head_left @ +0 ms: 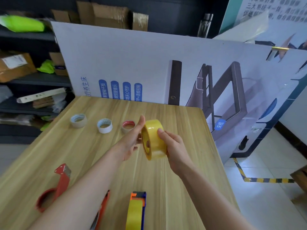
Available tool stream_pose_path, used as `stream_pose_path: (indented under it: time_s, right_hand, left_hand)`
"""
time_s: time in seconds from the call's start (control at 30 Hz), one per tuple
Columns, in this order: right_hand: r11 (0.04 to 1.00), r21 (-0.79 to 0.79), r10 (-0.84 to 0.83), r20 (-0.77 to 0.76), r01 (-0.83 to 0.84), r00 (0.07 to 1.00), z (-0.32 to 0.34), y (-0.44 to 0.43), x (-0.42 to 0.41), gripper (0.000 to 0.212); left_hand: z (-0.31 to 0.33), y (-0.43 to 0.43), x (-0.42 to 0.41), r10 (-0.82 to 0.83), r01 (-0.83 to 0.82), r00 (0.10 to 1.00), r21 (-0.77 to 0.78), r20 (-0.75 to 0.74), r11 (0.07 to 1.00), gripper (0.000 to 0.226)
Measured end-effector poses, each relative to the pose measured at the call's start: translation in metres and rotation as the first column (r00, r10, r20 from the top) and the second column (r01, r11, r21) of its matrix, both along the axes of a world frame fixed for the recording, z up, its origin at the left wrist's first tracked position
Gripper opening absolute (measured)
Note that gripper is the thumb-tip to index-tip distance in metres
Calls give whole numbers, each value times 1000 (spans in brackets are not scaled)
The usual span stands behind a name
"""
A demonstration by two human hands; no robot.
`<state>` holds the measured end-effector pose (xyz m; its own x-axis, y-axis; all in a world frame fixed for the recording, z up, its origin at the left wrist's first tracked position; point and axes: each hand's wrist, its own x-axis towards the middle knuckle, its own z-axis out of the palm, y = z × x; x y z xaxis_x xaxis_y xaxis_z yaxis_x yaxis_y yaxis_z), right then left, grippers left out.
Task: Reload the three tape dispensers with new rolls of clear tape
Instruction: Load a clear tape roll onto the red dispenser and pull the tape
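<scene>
— We hold the tape roll (154, 140) above the counter (93, 146): right hand (174, 146) fingers wrapped round its rim, left hand (131, 141) fingers straight against its side.
— Stiff, fairly light, slick, we judge; gripping the rim suits. The blue dispenser (137, 208) carries a roll; the red dispenser (56, 185) has an empty ring.

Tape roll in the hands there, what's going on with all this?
A person holds a yellowish clear tape roll above the wooden table: the right hand grips its band, the left hand lies against its side. Three empty cores sit at the far side. Nearer, the blue dispenser carries a roll, the red dispenser looks empty, and an orange dispenser is partly hidden under the left forearm.
</scene>
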<state>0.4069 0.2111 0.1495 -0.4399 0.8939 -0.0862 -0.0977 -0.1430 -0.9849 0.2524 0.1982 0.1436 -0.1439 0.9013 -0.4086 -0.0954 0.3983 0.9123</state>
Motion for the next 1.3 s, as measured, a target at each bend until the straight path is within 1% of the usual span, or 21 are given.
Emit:
stream_pose_path:
  time_s: [0.1, 0.13, 0.2, 0.27, 0.33, 0.4, 0.47, 0.57, 0.67, 0.73, 0.8, 0.87, 0.9, 0.93, 1.0, 1.07, 1.13, 1.17, 1.27, 1.3]
  right_hand:
    - [1000, -21, 10, -68, -11, 998, 11, -17, -31, 29]
    - [1000, -15, 22, -79, -24, 997, 15, -23, -43, 29]
    - [999, -11, 52, -108, -53, 993, 23, -38, -67, 30]
    - [996, -12, 86, -150, -89, 985, 29, -52, -91, 28]
    - [994, 3, 109, -170, -110, 979, 36, -67, -113, 27]
    - [991, 20, 137, -189, -136, 972, 43, -81, -132, 29]
    - [985, 36, 171, -206, -167, 964, 46, -93, -148, 33]
    - [977, 65, 213, -201, -204, 956, 50, -107, -168, 37]
    - [971, 76, 239, -215, -228, 947, 54, -118, -185, 39]
    - [973, 81, 231, -226, -217, 946, 55, -121, -193, 36]
    - [976, 77, 214, -242, -201, 946, 57, -123, -200, 29]
    - [977, 53, 212, -279, -206, 937, 59, -123, -205, 23]
    - [975, 43, 221, -293, -218, 930, 61, -122, -206, 23]
    - [972, 36, 232, -300, -232, 925, 62, -122, -207, 23]
    - [966, 33, 252, -317, -255, 914, 65, -122, -210, 25]
    - [961, 37, 271, -336, -275, 902, 66, -123, -212, 26]
    - [953, 47, 298, -336, -300, 894, 67, -125, -213, 25]
    - [947, 58, 317, -326, -316, 890, 68, -125, -214, 25]
    - [931, 93, 364, -276, -353, 889, 69, -127, -215, 31]
    - [927, 105, 376, -258, -361, 890, 70, -127, -216, 34]
  left_hand:
    - [9, -25, -26, -6, 4, 1000, 213, 9, 977, 109]
    - [14, -33, -37, -12, 8, 1000, 249, 11, 969, 107]
    - [25, -49, -60, 11, -10, 1000, 262, -5, 965, 93]
    - [37, -63, -82, 51, -46, 999, 216, -17, 975, 76]
    - [47, -76, -103, 74, -77, 997, 115, 29, 990, 66]
    - [55, -88, -123, 79, -80, 995, 18, 67, 997, 72]
    - [61, -100, -140, 61, -60, 995, -24, 74, 998, 82]
    - [68, -115, -163, 50, -46, 994, -48, 96, 998, 96]
    - [72, -127, -180, 35, -32, 996, -38, 81, 999, 101]
    - [71, -134, -186, 28, -29, 997, 22, 69, 999, 101]
    - [69, -142, -189, -7, 0, 999, 162, 43, 987, 97]
    - [68, -151, -190, -25, 28, 1000, 308, -14, 951, 92]
    - [70, -153, -190, -11, 20, 1000, 336, -30, 942, 91]
    - [72, -156, -190, 13, 0, 999, 336, -36, 942, 89]
    - [79, -159, -189, 73, -52, 996, 321, -53, 946, 73]
    - [85, -160, -188, 115, -93, 991, 275, -67, 957, 60]
    - [90, -160, -188, 157, -145, 987, 216, -42, 966, 52]
    - [91, -160, -189, 181, -175, 983, 180, -16, 968, 53]
    - [90, -162, -194, 219, -220, 975, 74, 29, 973, 72]
    - [90, -163, -196, 217, -219, 975, 49, 48, 975, 74]
